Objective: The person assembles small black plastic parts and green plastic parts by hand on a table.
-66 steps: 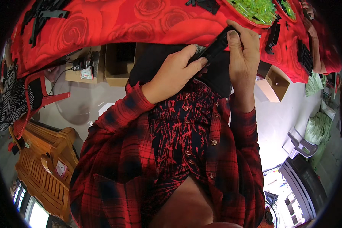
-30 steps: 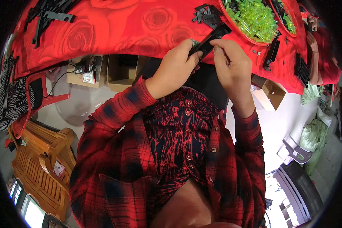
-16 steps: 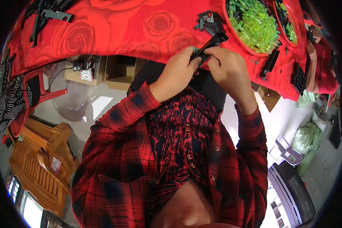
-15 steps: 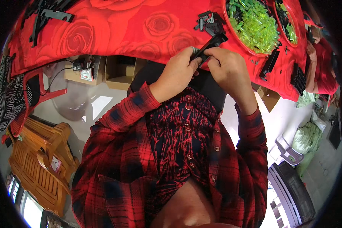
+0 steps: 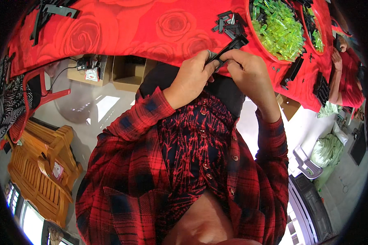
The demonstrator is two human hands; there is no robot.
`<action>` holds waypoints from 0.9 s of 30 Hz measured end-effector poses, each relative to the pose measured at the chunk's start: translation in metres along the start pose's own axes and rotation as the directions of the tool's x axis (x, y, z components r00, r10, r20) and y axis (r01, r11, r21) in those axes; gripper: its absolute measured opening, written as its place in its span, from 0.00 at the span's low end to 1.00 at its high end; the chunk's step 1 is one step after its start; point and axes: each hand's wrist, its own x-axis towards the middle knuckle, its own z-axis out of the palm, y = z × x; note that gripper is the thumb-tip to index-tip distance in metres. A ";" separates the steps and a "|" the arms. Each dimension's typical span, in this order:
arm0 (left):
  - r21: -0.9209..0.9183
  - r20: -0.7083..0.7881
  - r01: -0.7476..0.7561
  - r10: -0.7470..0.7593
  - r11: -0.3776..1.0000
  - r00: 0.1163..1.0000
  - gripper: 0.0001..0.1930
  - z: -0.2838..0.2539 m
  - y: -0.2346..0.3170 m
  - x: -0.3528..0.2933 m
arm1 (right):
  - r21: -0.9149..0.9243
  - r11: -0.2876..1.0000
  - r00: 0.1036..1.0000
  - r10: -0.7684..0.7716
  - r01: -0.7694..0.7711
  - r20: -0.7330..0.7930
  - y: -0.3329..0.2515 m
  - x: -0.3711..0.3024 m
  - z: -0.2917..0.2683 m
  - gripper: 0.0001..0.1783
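Note:
Both hands meet at the near edge of the table, around a long black plastic part (image 5: 235, 42) that slants up to the right. My left hand (image 5: 193, 72) is closed on its lower end, thumb on top. My right hand (image 5: 246, 67) is closed against the same part, its bent fingers at the side; their tips are partly hidden. Just beyond the part lies a small heap of black plastic pieces (image 5: 229, 25). To its right is a red basin (image 5: 252, 33) full of small, clear yellow-green pieces (image 5: 280, 32).
A second red basin (image 5: 304, 24) holds green and black pieces. Black parts (image 5: 292, 72) lie along the right of the red rose-print tablecloth (image 5: 143, 34), others (image 5: 61, 10) at far left. At right sits another person (image 5: 347, 73). Cardboard boxes (image 5: 129, 77) stand beneath the table.
My hands stay on the black part with only a slight shift of the right fingers. The whole view has moved a little, so the basins appear farther right.

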 end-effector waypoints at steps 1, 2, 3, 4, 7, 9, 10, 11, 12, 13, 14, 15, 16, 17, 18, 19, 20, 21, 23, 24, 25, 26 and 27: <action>0.022 -0.019 -0.013 0.013 1.000 1.000 0.09 -0.001 0.000 0.000 | 0.006 1.000 1.000 -0.025 0.025 -0.018 0.001 0.001 0.001 0.07; 0.044 -0.038 -0.024 0.026 0.999 0.999 0.09 -0.001 0.000 0.001 | 0.009 1.000 1.000 -0.022 0.023 -0.014 0.001 0.001 0.001 0.07; 0.044 -0.042 -0.027 0.029 0.999 0.999 0.09 -0.001 0.000 0.000 | 0.006 0.999 0.999 -0.037 0.037 -0.031 0.000 0.001 0.002 0.07; 0.038 -0.057 -0.031 0.033 0.999 0.998 0.09 -0.001 -0.001 -0.001 | 0.003 0.999 0.998 -0.050 0.051 -0.048 -0.002 0.000 0.003 0.08; 0.035 -0.077 -0.027 0.030 0.999 0.997 0.09 -0.004 0.001 0.000 | 0.044 0.997 0.988 -0.058 0.065 -0.142 0.000 -0.002 0.009 0.08; 0.039 -0.084 -0.021 0.024 0.999 0.996 0.09 -0.005 -0.001 0.001 | 0.113 0.994 0.958 0.035 -0.003 -0.284 -0.005 -0.004 0.012 0.08; 0.018 -0.089 -0.034 0.036 0.999 0.995 0.09 -0.004 -0.006 0.002 | 0.188 0.980 0.899 0.136 -0.061 -0.415 -0.007 -0.004 0.013 0.09; -0.002 -0.093 -0.049 0.048 0.999 0.994 0.09 -0.004 -0.009 0.002 | 0.079 0.995 0.837 0.094 -0.060 -0.538 -0.008 -0.001 0.014 0.13; -0.003 -0.088 -0.049 0.049 0.999 0.995 0.09 -0.003 -0.008 0.002 | 0.078 0.995 0.836 0.096 -0.064 -0.541 -0.002 0.005 0.013 0.13; -0.001 -0.082 -0.048 0.048 0.999 0.995 0.09 -0.002 -0.006 0.001 | -0.215 0.977 0.782 -0.131 -0.004 -0.610 0.008 0.013 0.012 0.16; 0.002 -0.076 -0.048 0.048 0.999 0.996 0.09 -0.002 -0.004 -0.001 | -0.493 0.869 0.709 -0.365 0.027 -0.604 0.013 0.016 0.012 0.18; 0.002 -0.072 -0.048 0.048 0.999 0.996 0.09 -0.001 -0.004 -0.001 | -0.423 0.906 0.795 -0.262 0.008 -0.547 0.011 0.015 0.012 0.20; -0.001 -0.069 -0.055 0.055 0.998 0.996 0.08 -0.001 -0.003 -0.001 | -0.424 0.906 0.794 -0.261 0.004 -0.549 0.010 0.012 0.013 0.20; -0.004 -0.067 -0.063 0.062 0.998 0.996 0.08 -0.001 -0.003 -0.001 | -0.165 0.983 0.892 -0.008 -0.075 -0.453 0.010 0.010 0.014 0.19; -0.003 -0.068 -0.062 0.062 0.998 0.996 0.08 -0.001 -0.004 -0.001 | 0.089 0.976 0.937 0.214 -0.197 -0.276 0.010 0.008 0.016 0.19; -0.021 -0.083 -0.064 0.062 0.998 0.995 0.08 -0.001 -0.004 -0.002 | 0.042 0.982 0.941 0.188 -0.184 -0.283 0.010 0.006 0.017 0.19; -0.038 -0.097 -0.067 0.063 0.997 0.993 0.08 -0.001 -0.005 -0.002 | 0.042 0.982 0.941 0.186 -0.182 -0.282 0.011 0.007 0.019 0.19; -0.038 -0.099 -0.065 0.061 0.997 0.993 0.08 -0.002 -0.004 -0.003 | 0.024 0.990 0.931 0.139 -0.140 -0.336 0.011 0.007 0.022 0.18; 0.005 -0.096 -0.083 0.084 0.997 0.992 0.08 -0.003 -0.002 -0.004 | 0.004 0.995 0.917 0.091 -0.098 -0.387 0.009 0.007 0.024 0.17; 0.004 -0.096 -0.084 0.084 0.996 0.992 0.08 -0.003 -0.002 -0.003 | -0.017 0.995 0.908 0.083 -0.098 -0.411 0.007 0.006 0.024 0.16; -0.007 -0.096 -0.094 0.093 0.996 0.991 0.08 -0.003 -0.002 -0.003 | -0.037 0.994 0.898 0.073 -0.099 -0.434 0.006 0.006 0.024 0.15; -0.018 -0.096 -0.104 0.102 0.994 0.990 0.08 -0.002 -0.002 -0.002 | -0.039 0.994 0.897 0.074 -0.101 -0.435 0.005 0.005 0.025 0.15; -0.016 -0.096 -0.105 0.103 0.994 0.990 0.08 -0.002 -0.003 -0.003 | -0.040 0.997 0.884 0.045 -0.072 -0.466 0.004 0.005 0.027 0.14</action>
